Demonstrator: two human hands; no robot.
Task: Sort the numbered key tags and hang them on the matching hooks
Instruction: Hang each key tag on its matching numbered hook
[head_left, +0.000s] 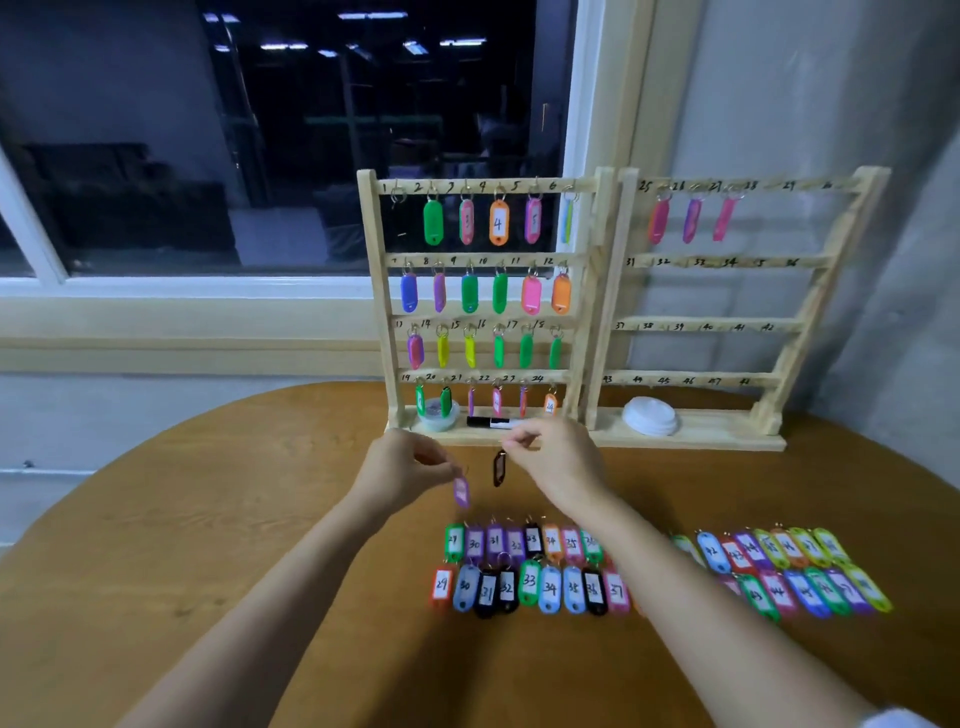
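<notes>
My left hand (402, 465) pinches the ring of a purple key tag (461, 491), which dangles above the table. My right hand (553, 457) pinches the ring of a black key tag (498, 467) hanging beside the purple one. Both hands hover in front of the left wooden rack (587, 291), whose numbered hooks carry coloured tags in all four rows. The right wooden rack (810, 291) has three tags (691, 221) on its top row; its lower rows are bare. Two rows of numbered tags (524, 569) lie on the table below my hands.
More tags (795, 569) lie in rows at the right of the round wooden table (234, 519). On the rack base sit a small clear tub (439, 418), a black marker (491, 422) and a white lid (650, 415). A window and wall stand behind.
</notes>
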